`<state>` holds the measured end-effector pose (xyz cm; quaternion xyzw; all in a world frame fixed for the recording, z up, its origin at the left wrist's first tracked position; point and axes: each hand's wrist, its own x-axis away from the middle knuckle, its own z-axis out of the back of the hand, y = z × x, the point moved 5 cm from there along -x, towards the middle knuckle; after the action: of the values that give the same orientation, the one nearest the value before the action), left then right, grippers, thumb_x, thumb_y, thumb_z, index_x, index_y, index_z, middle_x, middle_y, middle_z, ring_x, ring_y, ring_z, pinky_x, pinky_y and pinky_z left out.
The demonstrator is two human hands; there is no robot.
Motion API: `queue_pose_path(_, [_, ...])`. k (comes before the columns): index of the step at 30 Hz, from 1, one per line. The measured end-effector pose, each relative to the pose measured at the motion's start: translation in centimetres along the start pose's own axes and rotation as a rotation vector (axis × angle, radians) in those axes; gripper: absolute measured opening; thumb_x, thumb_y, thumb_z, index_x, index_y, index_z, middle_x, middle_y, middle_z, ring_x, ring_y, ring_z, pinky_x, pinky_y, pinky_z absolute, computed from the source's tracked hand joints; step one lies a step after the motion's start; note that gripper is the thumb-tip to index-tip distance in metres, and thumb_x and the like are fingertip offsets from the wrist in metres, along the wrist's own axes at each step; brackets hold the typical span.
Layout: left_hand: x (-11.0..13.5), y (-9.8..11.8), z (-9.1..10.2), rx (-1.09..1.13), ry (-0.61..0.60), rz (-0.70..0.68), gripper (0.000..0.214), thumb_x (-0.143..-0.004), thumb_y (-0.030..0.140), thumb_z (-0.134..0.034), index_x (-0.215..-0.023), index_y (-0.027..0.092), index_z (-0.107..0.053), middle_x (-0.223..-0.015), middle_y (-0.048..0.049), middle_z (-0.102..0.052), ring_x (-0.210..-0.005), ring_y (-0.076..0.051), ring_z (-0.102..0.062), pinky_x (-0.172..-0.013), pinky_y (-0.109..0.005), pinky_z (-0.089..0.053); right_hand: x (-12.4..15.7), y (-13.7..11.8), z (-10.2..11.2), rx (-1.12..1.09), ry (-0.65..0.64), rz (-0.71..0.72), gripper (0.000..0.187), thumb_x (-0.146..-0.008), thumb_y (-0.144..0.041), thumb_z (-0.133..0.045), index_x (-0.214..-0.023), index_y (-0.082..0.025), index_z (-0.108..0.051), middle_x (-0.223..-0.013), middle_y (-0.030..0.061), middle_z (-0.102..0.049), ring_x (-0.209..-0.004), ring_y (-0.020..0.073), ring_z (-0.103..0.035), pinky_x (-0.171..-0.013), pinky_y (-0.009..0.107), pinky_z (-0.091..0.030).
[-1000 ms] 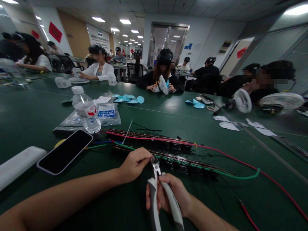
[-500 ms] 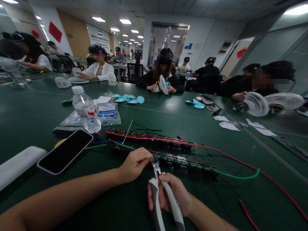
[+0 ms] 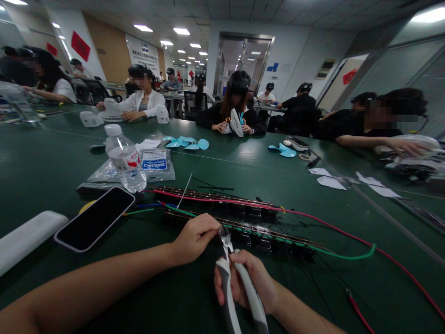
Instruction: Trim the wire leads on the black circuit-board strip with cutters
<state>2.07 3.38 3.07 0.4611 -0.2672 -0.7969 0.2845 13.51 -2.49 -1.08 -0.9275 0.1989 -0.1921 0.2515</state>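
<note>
My right hand [image 3: 255, 280] is wrapped around the white and grey handles of diagonal cutters [image 3: 226, 243], whose jaws point away from me. Just left of the jaw tips, my left hand [image 3: 194, 239] is closed in a pinch; what is between its fingertips is too small to make out. Both hands are at the near edge of a long black wiring strip [image 3: 257, 236] with a green wire [image 3: 354, 257] along it. Behind it lies a second black strip [image 3: 243, 211] with a red wire [image 3: 313, 216] running over it. A pale cable tie [image 3: 185, 189] sticks up at the left.
Left of the strips are a phone [image 3: 95, 220], a water bottle [image 3: 125, 160], a plastic bag [image 3: 163, 162] and a white object [image 3: 29, 239]. Blue fan blades [image 3: 194, 144] and paper scraps [image 3: 332, 182] lie farther off. Several people sit around the green table [image 3: 222, 162], some handling fan parts.
My hands and the cutters have hardly moved. Across the table, the person at right has shifted the fan parts rightward, and a person at left has tilted a white fan part.
</note>
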Motion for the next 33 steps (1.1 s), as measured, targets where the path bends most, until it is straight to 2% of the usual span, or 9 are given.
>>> queue_pose_path(3, [-0.05,0.08,0.04,0.002,0.004,-0.001,0.017,-0.087,0.013,-0.045,-0.082,0.014,-0.061,-0.077,-0.0057,-0.062,-0.075,-0.015,-0.054,-0.071,-0.029,-0.044,0.03,-0.01,-0.08,0.006,0.004,-0.009,0.048,-0.075,-0.045,-0.037,-0.076,-0.004,-0.06,-0.063,0.0112,-0.061,-0.061,0.0168,-0.057,-0.051,0.022,-0.032])
queue_pose_path(8, [-0.1,0.1,0.06,0.0,0.012,-0.008,0.017,-0.087,0.014,-0.046,-0.081,0.014,-0.062,-0.076,-0.0059,-0.062,-0.074,-0.015,-0.054,-0.07,-0.029,-0.044,-0.04,-0.06,-0.18,-0.006,0.013,0.006,0.047,-0.074,-0.045,-0.038,-0.076,-0.004,-0.06,-0.061,0.0089,-0.059,-0.061,0.0171,-0.059,-0.049,0.021,-0.033])
queue_pose_path(12, [-0.09,0.08,0.1,0.003,0.018,-0.007,0.017,-0.087,0.014,-0.045,-0.081,0.014,-0.062,-0.076,-0.0058,-0.062,-0.073,-0.015,-0.054,-0.069,-0.029,-0.044,-0.07,0.07,-0.01,-0.012,0.025,-0.001,0.048,-0.073,-0.045,-0.039,-0.078,-0.002,-0.061,-0.065,0.0126,-0.062,-0.06,0.0169,-0.059,-0.05,0.021,-0.035])
queue_pose_path(18, [-0.02,-0.01,0.05,-0.003,0.006,-0.014,0.018,-0.087,0.015,-0.045,-0.081,0.014,-0.062,-0.076,-0.0063,-0.062,-0.074,-0.015,-0.055,-0.07,-0.029,-0.044,-0.06,0.06,-0.03,0.012,-0.02,-0.026,0.051,-0.073,-0.046,-0.036,-0.082,-0.003,-0.061,-0.068,0.0133,-0.064,-0.061,0.0164,-0.058,-0.052,0.022,-0.037])
queue_pose_path(28, [0.01,0.01,0.08,-0.026,0.001,-0.016,0.018,-0.087,0.016,-0.046,-0.08,0.013,-0.062,-0.075,-0.0057,-0.062,-0.073,-0.015,-0.055,-0.071,-0.029,-0.044,-0.04,0.04,0.1,0.002,-0.011,-0.011,0.048,-0.074,-0.046,-0.037,-0.075,-0.004,-0.06,-0.063,0.0121,-0.061,-0.058,0.0166,-0.057,-0.05,0.023,-0.031])
queue_pose_path(33, [-0.02,0.14,0.12,-0.028,0.01,-0.017,0.018,-0.088,0.016,-0.046,-0.079,0.013,-0.061,-0.075,-0.0058,-0.062,-0.072,-0.015,-0.055,-0.07,-0.029,-0.044,-0.19,-0.03,0.09,0.04,-0.032,-0.016,0.048,-0.074,-0.047,-0.037,-0.074,-0.005,-0.059,-0.06,0.0119,-0.061,-0.05,0.0125,-0.049,-0.046,0.022,-0.025])
